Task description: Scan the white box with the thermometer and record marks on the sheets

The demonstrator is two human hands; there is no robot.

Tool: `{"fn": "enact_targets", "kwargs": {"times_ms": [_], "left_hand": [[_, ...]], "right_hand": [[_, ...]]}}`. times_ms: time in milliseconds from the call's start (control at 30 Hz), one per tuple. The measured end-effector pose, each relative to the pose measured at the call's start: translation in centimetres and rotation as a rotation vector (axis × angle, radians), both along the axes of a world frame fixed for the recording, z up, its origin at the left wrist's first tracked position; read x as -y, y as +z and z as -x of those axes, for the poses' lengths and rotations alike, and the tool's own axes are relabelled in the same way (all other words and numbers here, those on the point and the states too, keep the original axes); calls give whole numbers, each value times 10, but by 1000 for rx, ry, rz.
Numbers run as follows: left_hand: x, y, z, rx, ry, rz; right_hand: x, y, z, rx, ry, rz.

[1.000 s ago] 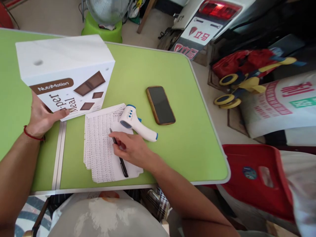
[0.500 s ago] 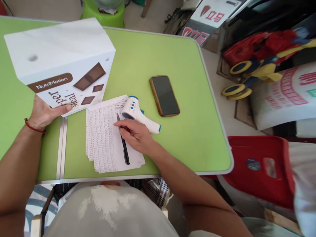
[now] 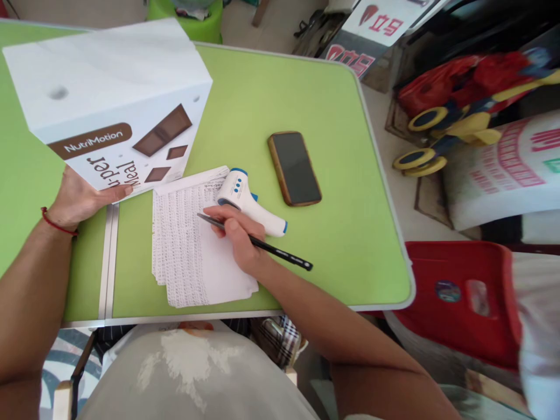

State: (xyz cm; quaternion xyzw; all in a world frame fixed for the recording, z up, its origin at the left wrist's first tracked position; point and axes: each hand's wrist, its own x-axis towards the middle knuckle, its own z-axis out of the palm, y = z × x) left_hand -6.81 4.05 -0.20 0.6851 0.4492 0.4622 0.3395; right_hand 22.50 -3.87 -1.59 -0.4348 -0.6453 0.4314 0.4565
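Note:
My right hand (image 3: 236, 236) grips a black pen (image 3: 280, 254) in a writing hold, its tip over a stack of white sheets (image 3: 188, 251) covered in small writing. A white and blue infrared thermometer (image 3: 247, 201) lies just beyond my fingers, on the sheets' far corner. My left hand (image 3: 76, 198) holds the near lower edge of a large white NutriMotion box (image 3: 109, 111) with brown chocolate pictures, which is tilted up off the green table (image 3: 350, 233).
A dark phone in a brown case (image 3: 295, 168) lies face up right of the thermometer. Off the table's right edge are a red plastic crate (image 3: 459, 297), a printed white sack (image 3: 503, 169) and a red, yellow and blue toy (image 3: 446, 116). A green stool (image 3: 184, 17) stands beyond the far edge.
My right hand has picked the pen up off the sheets and turned it into a writing grip. The box in my left hand has tilted slightly.

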Motion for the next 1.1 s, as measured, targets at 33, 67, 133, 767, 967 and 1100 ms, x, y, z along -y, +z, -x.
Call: {"fn": "enact_targets", "kwargs": {"times_ms": [33, 67, 133, 767, 967, 1100], "left_hand": [[0, 0, 0, -9, 6, 6], [0, 0, 0, -19, 11, 11], [0, -1, 1, -35, 5, 17], [1, 0, -2, 3, 10, 37], [1, 2, -3, 2, 21, 48], [1, 3, -4, -17, 9, 63]], "right_hand": [[-1, 1, 2, 19, 4, 18], [-2, 1, 3, 36, 2, 39], [-4, 0, 6, 62, -18, 72], [0, -1, 4, 250, -47, -48], [2, 0, 5, 276, 5, -40], [3, 1, 6, 286, 0, -46]]}}
